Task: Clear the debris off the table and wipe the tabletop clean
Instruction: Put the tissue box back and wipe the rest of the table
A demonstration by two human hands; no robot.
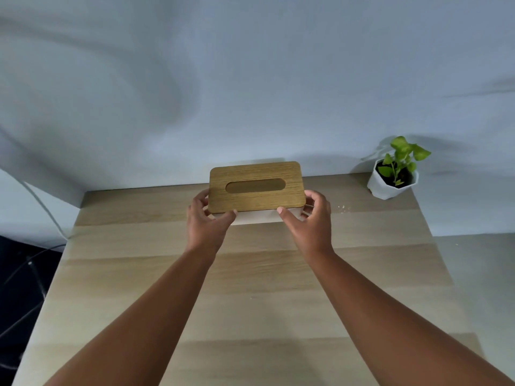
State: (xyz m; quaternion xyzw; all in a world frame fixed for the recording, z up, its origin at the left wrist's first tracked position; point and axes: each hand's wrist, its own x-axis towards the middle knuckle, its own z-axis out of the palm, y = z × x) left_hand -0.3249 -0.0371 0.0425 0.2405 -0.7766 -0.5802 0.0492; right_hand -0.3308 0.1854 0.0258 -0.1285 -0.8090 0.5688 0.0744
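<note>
Both hands — the left hand (207,218) and the right hand (309,215) — hold the tissue box (256,188) by its ends at the back of the counter (250,288), and a slip could knock its wooden lid loose — crumbs (343,208) lie just beside.

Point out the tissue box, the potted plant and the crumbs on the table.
tissue box (255,200): head view, on its wooden lid.
potted plant (382,188): head view, on the white pot's side.
crumbs (343,208): head view, on the pale specks right of the box.

wooden table (250,288), tissue box (256,188), potted plant (393,176), crumbs (343,208)
</note>
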